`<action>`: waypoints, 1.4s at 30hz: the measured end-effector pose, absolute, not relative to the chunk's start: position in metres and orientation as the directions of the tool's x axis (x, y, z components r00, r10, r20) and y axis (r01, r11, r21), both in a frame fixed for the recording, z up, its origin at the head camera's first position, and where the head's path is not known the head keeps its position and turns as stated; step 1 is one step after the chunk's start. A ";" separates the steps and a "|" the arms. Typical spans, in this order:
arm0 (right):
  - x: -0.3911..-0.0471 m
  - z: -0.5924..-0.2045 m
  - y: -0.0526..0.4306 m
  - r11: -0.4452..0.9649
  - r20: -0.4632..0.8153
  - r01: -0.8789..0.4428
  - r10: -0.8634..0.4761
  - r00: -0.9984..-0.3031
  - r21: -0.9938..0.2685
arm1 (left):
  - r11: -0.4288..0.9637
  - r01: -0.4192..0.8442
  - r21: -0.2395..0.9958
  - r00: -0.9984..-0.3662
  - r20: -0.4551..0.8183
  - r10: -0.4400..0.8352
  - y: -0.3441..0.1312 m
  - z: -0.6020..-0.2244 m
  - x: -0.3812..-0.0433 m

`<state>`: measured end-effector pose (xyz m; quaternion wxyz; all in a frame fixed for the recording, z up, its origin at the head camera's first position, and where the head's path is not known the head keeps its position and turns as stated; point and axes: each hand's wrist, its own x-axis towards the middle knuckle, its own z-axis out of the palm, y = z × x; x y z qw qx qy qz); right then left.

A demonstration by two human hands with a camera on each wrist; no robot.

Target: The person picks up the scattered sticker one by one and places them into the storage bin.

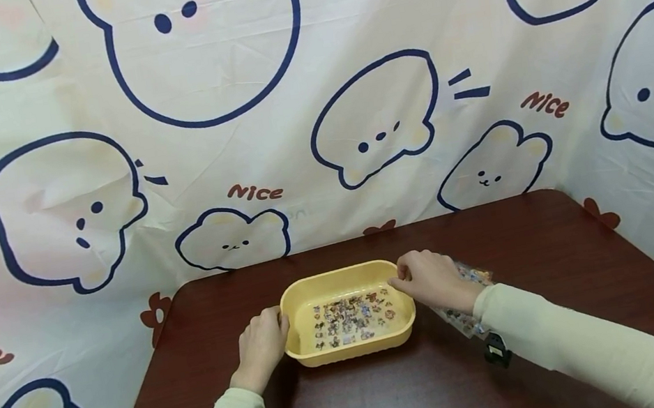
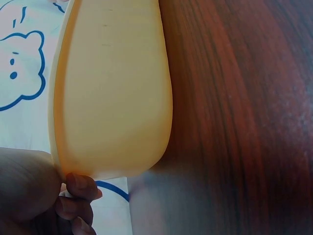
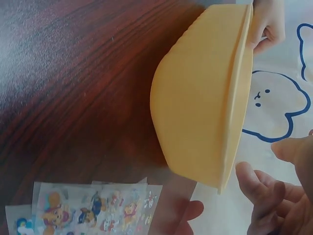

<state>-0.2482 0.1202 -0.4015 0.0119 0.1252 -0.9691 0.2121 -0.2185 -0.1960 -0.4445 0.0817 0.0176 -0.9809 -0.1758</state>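
Observation:
A yellow plastic basin (image 1: 355, 350) stands on the dark wooden table, with many small colourful cartoon pictures (image 1: 347, 319) spread over its floor. My left hand (image 1: 261, 344) grips the rim at the basin's left end; in the left wrist view, thumb and curled fingers (image 2: 80, 186) meet at that corner. At the right end is my right hand (image 1: 433, 278), close by the rim. The right wrist view shows its thumb and forefinger (image 3: 252, 183) spread, with a gap between them and the basin wall (image 3: 200, 103).
Clear sheets of cartoon stickers (image 3: 93, 210) lie on the table right of the basin, partly beneath my right forearm in the head view. The table (image 1: 382, 400) reaches back to a hanging cloth (image 1: 352, 31) with bear drawings. A dark wrist device (image 1: 497, 349) sits on the right sleeve.

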 end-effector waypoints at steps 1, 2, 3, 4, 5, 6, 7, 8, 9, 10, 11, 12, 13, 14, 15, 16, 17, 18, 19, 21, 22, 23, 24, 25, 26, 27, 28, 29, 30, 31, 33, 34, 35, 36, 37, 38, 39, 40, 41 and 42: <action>-0.249 -0.401 0.121 0.879 0.077 -0.248 -0.237 -0.968 -0.407 | 0.937 -0.006 0.348 -0.986 0.154 -0.063 -0.196 -0.444 -0.218; -0.249 -0.400 0.122 0.880 0.078 -0.250 -0.239 -0.968 -0.405 | 0.937 -0.006 0.349 -0.986 0.154 -0.063 -0.196 -0.444 -0.218; -0.249 -0.400 0.123 0.880 0.080 -0.251 -0.239 -0.968 -0.402 | 0.937 -0.005 0.351 -0.986 0.155 -0.064 -0.196 -0.444 -0.218; -0.249 -0.399 0.123 0.880 0.082 -0.252 -0.240 -0.967 -0.402 | 0.937 -0.004 0.351 -0.985 0.158 -0.063 -0.196 -0.445 -0.218; -0.249 -0.399 0.124 0.880 0.085 -0.255 -0.241 -0.967 -0.401 | 0.937 -0.003 0.351 -0.985 0.161 -0.063 -0.197 -0.445 -0.218; -0.249 -0.398 0.125 0.880 0.090 -0.257 -0.241 -0.966 -0.400 | 0.936 -0.001 0.351 -0.985 0.163 -0.063 -0.197 -0.445 -0.218; -0.249 -0.398 0.126 0.879 0.095 -0.259 -0.241 -0.966 -0.400 | 0.936 -0.001 0.352 -0.984 0.165 -0.063 -0.197 -0.445 -0.218; -0.249 -0.398 0.127 0.879 0.098 -0.260 -0.241 -0.966 -0.399 | 0.936 0.000 0.353 -0.984 0.166 -0.062 -0.197 -0.445 -0.218; -0.249 -0.397 0.128 0.879 0.100 -0.259 -0.239 -0.966 -0.400 | 0.935 0.001 0.353 -0.984 0.167 -0.062 -0.197 -0.445 -0.218; -0.250 -0.397 0.129 0.879 0.101 -0.257 -0.237 -0.966 -0.400 | 0.935 0.001 0.355 -0.984 0.167 -0.062 -0.197 -0.445 -0.218; -0.250 -0.397 0.130 0.880 0.102 -0.257 -0.236 -0.966 -0.399 | 0.934 0.001 0.357 -0.984 0.165 -0.062 -0.197 -0.445 -0.218; -0.250 -0.397 0.131 0.880 0.101 -0.255 -0.235 -0.967 -0.401 | 0.934 0.000 0.358 -0.984 0.164 -0.063 -0.197 -0.445 -0.218; -0.251 -0.397 0.133 0.880 0.098 -0.254 -0.234 -0.967 -0.401 | 0.933 -0.001 0.359 -0.985 0.162 -0.063 -0.197 -0.445 -0.218; -0.251 -0.397 0.134 0.881 0.096 -0.253 -0.234 -0.967 -0.400 | 0.933 -0.002 0.359 -0.985 0.162 -0.064 -0.197 -0.445 -0.218; -0.252 -0.397 0.135 0.882 0.094 -0.250 -0.232 -0.968 -0.399 | 0.934 -0.003 0.358 -0.985 0.162 -0.065 -0.197 -0.445 -0.218; -0.252 -0.397 0.137 0.883 0.091 -0.247 -0.229 -0.969 -0.399 | 0.934 -0.004 0.358 -0.985 0.160 -0.065 -0.197 -0.445 -0.218; -0.252 -0.397 0.138 0.884 0.090 -0.243 -0.226 -0.970 -0.399 | 0.934 -0.004 0.358 -0.985 0.159 -0.066 -0.197 -0.445 -0.218; -0.253 -0.397 0.140 0.884 0.087 -0.240 -0.224 -0.971 -0.401 | 0.934 -0.005 0.358 -0.985 0.159 -0.065 -0.197 -0.445 -0.218; -0.253 -0.397 0.142 0.885 0.084 -0.236 -0.221 -0.972 -0.403 | 0.934 -0.004 0.356 -0.985 0.159 -0.065 -0.197 -0.445 -0.218; -0.254 -0.399 0.146 0.883 0.073 -0.227 -0.216 -0.974 -0.410 | 0.934 -0.004 0.356 -0.985 0.157 -0.065 -0.197 -0.444 -0.218; -0.254 -0.399 0.148 0.883 0.069 -0.225 -0.216 -0.974 -0.412 | 0.934 -0.006 0.357 -0.986 0.155 -0.065 -0.197 -0.444 -0.218; -0.255 -0.401 0.150 0.883 0.067 -0.225 -0.217 -0.974 -0.412 | 0.934 -0.006 0.357 -0.986 0.154 -0.066 -0.197 -0.444 -0.219; -0.255 -0.402 0.153 0.883 0.061 -0.226 -0.220 -0.973 -0.412 | 0.934 -0.008 0.357 -0.986 0.152 -0.067 -0.197 -0.444 -0.219; -0.256 -0.403 0.155 0.883 0.057 -0.224 -0.220 -0.974 -0.411 | 0.934 -0.009 0.356 -0.986 0.151 -0.067 -0.197 -0.444 -0.219; -0.256 -0.404 0.157 0.884 0.054 -0.224 -0.221 -0.974 -0.410 | 0.935 -0.010 0.355 -0.986 0.150 -0.067 -0.197 -0.443 -0.219; -0.256 -0.405 0.158 0.885 0.053 -0.223 -0.221 -0.974 -0.408 | 0.935 -0.010 0.356 -0.987 0.149 -0.068 -0.197 -0.443 -0.219; -0.256 -0.406 0.160 0.887 0.057 -0.229 -0.226 -0.973 -0.401 | 0.935 -0.010 0.355 -0.986 0.150 -0.067 -0.197 -0.443 -0.219; -0.257 -0.407 0.161 0.887 0.059 -0.233 -0.229 -0.972 -0.399 | 0.935 -0.009 0.354 -0.986 0.150 -0.067 -0.197 -0.443 -0.219; -0.257 -0.407 0.163 0.888 0.058 -0.234 -0.230 -0.971 -0.395 | 0.935 -0.009 0.355 -0.986 0.150 -0.066 -0.197 -0.443 -0.219; -0.257 -0.408 0.164 0.889 0.060 -0.235 -0.230 -0.971 -0.392 | 0.935 -0.008 0.354 -0.986 0.151 -0.065 -0.197 -0.443 -0.219; -0.258 -0.409 0.166 0.892 0.064 -0.241 -0.235 -0.970 -0.381 | 0.934 -0.010 0.357 -0.987 0.148 -0.067 -0.197 -0.443 -0.219; -0.258 -0.410 0.166 0.894 0.064 -0.244 -0.237 -0.969 -0.375 | 0.934 -0.011 0.358 -0.987 0.146 -0.067 -0.197 -0.443 -0.219; -0.258 -0.410 0.167 0.897 0.060 -0.240 -0.234 -0.970 -0.372 | 0.934 -0.012 0.358 -0.987 0.143 -0.068 -0.197 -0.443 -0.219; -0.259 -0.411 0.168 0.900 0.055 -0.234 -0.230 -0.972 -0.367 | 0.933 -0.013 0.358 -0.988 0.141 -0.068 -0.197 -0.443 -0.219; -0.259 -0.412 0.169 0.903 0.050 -0.228 -0.226 -0.973 -0.365 | 0.934 -0.014 0.358 -0.988 0.139 -0.068 -0.197 -0.443 -0.219; -0.260 -0.413 0.170 0.906 0.045 -0.226 -0.225 -0.973 -0.357 | 0.934 -0.014 0.357 -0.988 0.137 -0.067 -0.197 -0.443 -0.219; -0.260 -0.414 0.171 0.910 0.038 -0.220 -0.221 -0.975 -0.352 | 0.934 -0.013 0.356 -0.988 0.138 -0.066 -0.197 -0.443 -0.219; -0.261 -0.414 0.172 0.913 0.031 -0.213 -0.216 -0.976 -0.349 | 0.934 -0.011 0.356 -0.988 0.138 -0.065 -0.197 -0.444 -0.219; -0.261 -0.415 0.174 0.915 0.027 -0.211 -0.215 -0.976 -0.343 | 0.935 -0.009 0.356 -0.988 0.139 -0.063 -0.197 -0.444 -0.219; -0.261 -0.416 0.175 0.918 0.024 -0.209 -0.213 -0.977 -0.337 | 0.935 -0.007 0.355 -0.988 0.142 -0.061 -0.197 -0.444 -0.219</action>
